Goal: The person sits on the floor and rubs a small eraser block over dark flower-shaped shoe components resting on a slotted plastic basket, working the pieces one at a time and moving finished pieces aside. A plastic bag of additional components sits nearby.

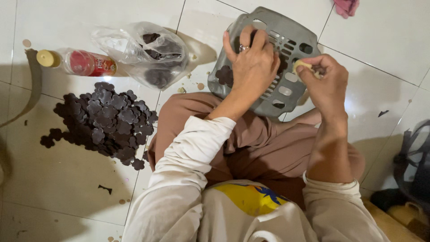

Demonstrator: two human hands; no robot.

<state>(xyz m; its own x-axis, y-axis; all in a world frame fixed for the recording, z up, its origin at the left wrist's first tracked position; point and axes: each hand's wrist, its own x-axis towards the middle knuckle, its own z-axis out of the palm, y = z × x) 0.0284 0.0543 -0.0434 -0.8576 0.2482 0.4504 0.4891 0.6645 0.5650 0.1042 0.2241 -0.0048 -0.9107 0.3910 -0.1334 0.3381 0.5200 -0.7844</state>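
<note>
While gripped by one left hand [253, 62], one grey basket [286, 45]; right hand [324, 80] pinching one pale scrap [301, 65].

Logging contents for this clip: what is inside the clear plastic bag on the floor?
The clear plastic bag holds dark flower-shaped pieces, like those in the loose pile beside it. Crumpled, glaring plastic hides how many there are.

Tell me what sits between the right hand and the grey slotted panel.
Only the small pale piece pinched in the right hand, pressed at the grey slotted panel. The left hand grips the panel's face beside it, not between.
</note>
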